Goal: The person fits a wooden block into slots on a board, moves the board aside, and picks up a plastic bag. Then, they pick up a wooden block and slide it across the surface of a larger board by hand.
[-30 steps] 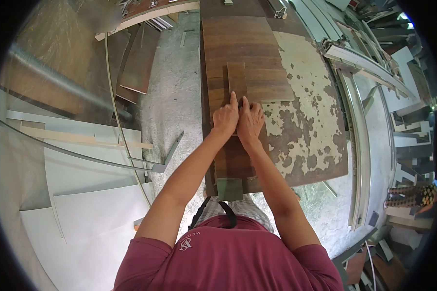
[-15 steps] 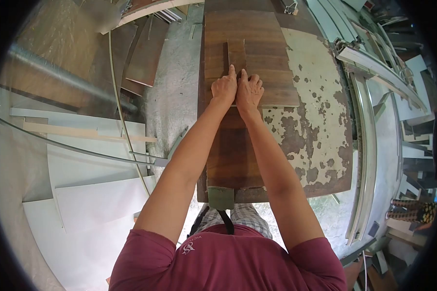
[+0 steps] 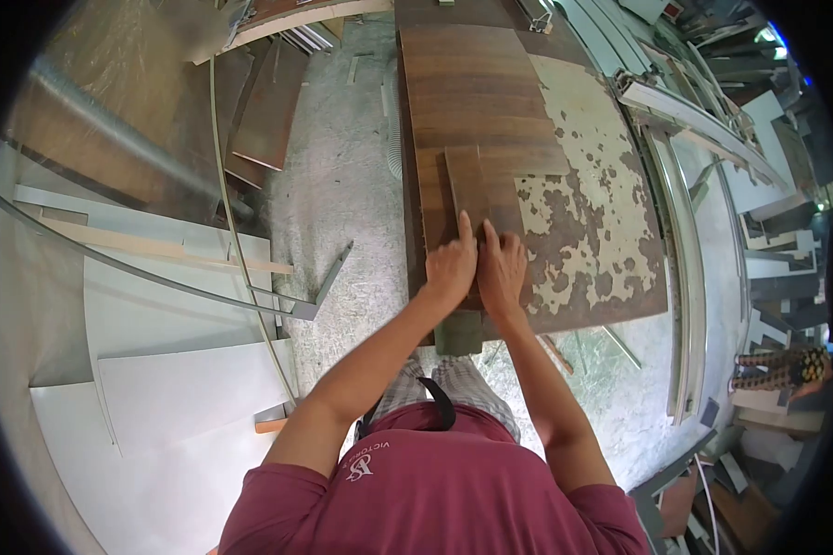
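A narrow brown wooden strip [image 3: 467, 180] lies lengthwise on a wider wood-grain board [image 3: 477, 83] on the worn table [image 3: 634, 291]. My left hand [image 3: 451, 270] rests at the strip's left side, index finger stretched forward and the other fingers curled against it. Close beside it, my right hand [image 3: 503, 273] is bent over the strip's right side, fingers pointing forward. Both hands hold the strip near its end toward my body; its near end is hidden under them. A green block [image 3: 459, 333] sits at the table's near edge, just below my hands.
Metal rails [image 3: 680, 277] run along the table's right side. White panels [image 3: 171, 398] and a bent grey metal strip [image 3: 310, 305] are at the left. Brown sheets [image 3: 268, 111] lean at the upper left. A person [image 3: 787, 370] is partly visible at the far right.
Both hands and the strip have moved back along the board toward my body. The camera view has shifted too, showing the table slightly to the right and higher up.
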Tool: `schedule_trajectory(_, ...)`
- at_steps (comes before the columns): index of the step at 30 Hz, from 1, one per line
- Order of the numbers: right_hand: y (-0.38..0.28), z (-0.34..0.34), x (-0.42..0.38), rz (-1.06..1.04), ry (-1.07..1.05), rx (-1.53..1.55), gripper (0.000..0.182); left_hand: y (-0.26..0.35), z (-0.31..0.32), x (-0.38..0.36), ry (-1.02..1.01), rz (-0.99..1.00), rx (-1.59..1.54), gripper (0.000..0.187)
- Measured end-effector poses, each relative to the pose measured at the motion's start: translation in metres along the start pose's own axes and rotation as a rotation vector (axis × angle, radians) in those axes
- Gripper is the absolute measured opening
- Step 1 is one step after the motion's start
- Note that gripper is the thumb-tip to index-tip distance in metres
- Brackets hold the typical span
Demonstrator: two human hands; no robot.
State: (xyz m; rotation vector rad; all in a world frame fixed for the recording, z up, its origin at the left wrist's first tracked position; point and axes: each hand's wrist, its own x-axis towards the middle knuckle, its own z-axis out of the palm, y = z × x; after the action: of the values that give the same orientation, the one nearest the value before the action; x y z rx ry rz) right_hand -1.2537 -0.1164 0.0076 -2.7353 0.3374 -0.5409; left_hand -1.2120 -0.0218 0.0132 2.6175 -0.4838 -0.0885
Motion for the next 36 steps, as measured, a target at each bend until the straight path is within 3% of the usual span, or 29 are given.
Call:
schedule_trajectory(4, -0.016, -0.014, -0.062, 0.023, -0.015, 0.016, 0.043, -0.001, -0.017, -0.07, -0.087, -0.01, -0.08, 0.059)
schedule_trajectory(8, -0.034, -0.009, -0.062, 0.009, -0.029, 0.039, 0.045, -0.016, -0.029, -0.071, -0.115, -0.057, -0.049, 0.06)
schedule_trajectory(21, -0.03, 0.069, 0.121, -0.044, 0.06, 0.087, 0.036, -0.038, -0.032, 0.124, 0.034, -0.131, 0.127, 0.049)
schedule_trajectory(27, -0.012, 0.089, 0.207, -0.032, 0.09, 0.079, 0.037, -0.024, -0.033, 0.212, -0.003, -0.18, 0.183, 0.05)
schedule_trajectory(30, -0.004, 0.089, 0.217, -0.001, 0.068, 0.089, 0.039, -0.021, -0.023, 0.225, 0.073, -0.16, 0.184, 0.047)
schedule_trajectory(36, 0.003, 0.082, 0.2, -0.015, 0.024, 0.055, 0.04, -0.014, -0.022, 0.207, -0.006, -0.2, 0.154, 0.051)
